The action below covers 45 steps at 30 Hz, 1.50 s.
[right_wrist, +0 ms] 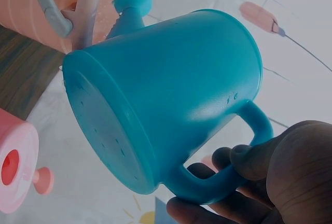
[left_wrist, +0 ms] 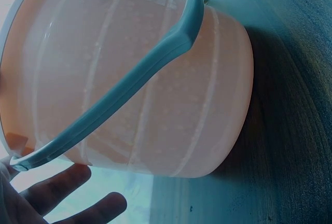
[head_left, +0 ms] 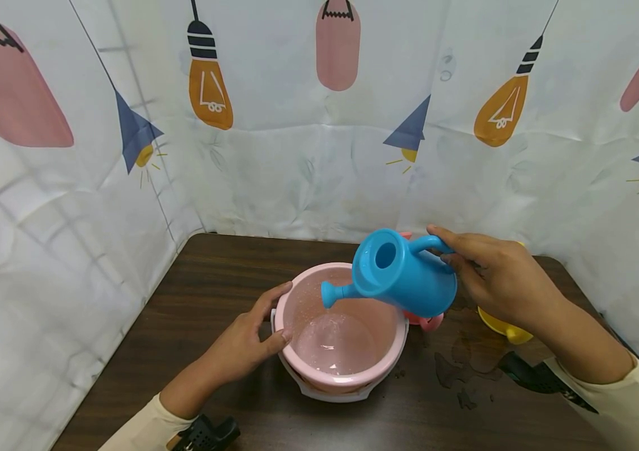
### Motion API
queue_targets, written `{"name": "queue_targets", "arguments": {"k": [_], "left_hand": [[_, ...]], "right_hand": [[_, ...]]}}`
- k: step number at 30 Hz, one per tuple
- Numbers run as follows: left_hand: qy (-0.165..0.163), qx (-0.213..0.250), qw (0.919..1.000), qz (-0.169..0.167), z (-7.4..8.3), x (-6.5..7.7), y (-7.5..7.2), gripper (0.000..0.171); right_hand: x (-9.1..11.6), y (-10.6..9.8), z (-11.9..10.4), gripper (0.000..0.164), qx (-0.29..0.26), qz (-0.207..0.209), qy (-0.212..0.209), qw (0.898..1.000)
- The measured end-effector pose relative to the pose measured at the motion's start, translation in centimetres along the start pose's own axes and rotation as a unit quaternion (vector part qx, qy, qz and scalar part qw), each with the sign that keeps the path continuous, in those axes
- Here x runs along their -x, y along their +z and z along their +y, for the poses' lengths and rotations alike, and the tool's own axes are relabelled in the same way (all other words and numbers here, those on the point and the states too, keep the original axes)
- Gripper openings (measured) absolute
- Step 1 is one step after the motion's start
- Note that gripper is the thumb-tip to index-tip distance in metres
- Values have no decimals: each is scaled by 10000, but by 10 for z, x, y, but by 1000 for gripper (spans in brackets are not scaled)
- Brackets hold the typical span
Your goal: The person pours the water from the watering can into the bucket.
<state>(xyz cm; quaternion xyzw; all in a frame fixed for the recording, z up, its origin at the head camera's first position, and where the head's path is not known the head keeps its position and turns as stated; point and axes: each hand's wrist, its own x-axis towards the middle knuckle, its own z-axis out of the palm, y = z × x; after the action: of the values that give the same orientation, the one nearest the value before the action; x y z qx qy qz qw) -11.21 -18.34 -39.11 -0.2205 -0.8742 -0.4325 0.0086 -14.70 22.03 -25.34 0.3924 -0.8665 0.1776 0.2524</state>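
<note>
Above the pale pink bucket, over its right side, hangs the blue watering can, tipped so that its spout head sits over the bucket's mouth. From where I stand it looks like thin moulded plastic: stiff, light in itself, unlikely to break from a knock, though any water inside would add weight and swing it toward the spout; I can't see how full it is. Droplets cling to its side, so the smooth body would probably be slick to hold. The curved handle at the back seems the best place to grip, and the right hand has it, fingers curled through the loop and thumb pressing over the outside. The left hand is looser, thumb and forefinger spread against the bucket's rim and the other fingers extended beside its wall, not clenched. The bucket looks light and slightly flexible too, with shallow water at the bottom, so a steadying touch at the rim suits it. Its pale carrying handle hangs down in front, and wet patches on the dark table could let things slide.
</note>
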Motion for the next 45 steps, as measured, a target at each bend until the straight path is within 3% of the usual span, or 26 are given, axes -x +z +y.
{"name": "queue_targets", "arguments": {"k": [45], "left_hand": [[-42, -36, 10000, -17, -2, 0, 0, 73]], "right_hand": [[-7, 1, -5, 70, 17, -23, -65, 10000]]}}
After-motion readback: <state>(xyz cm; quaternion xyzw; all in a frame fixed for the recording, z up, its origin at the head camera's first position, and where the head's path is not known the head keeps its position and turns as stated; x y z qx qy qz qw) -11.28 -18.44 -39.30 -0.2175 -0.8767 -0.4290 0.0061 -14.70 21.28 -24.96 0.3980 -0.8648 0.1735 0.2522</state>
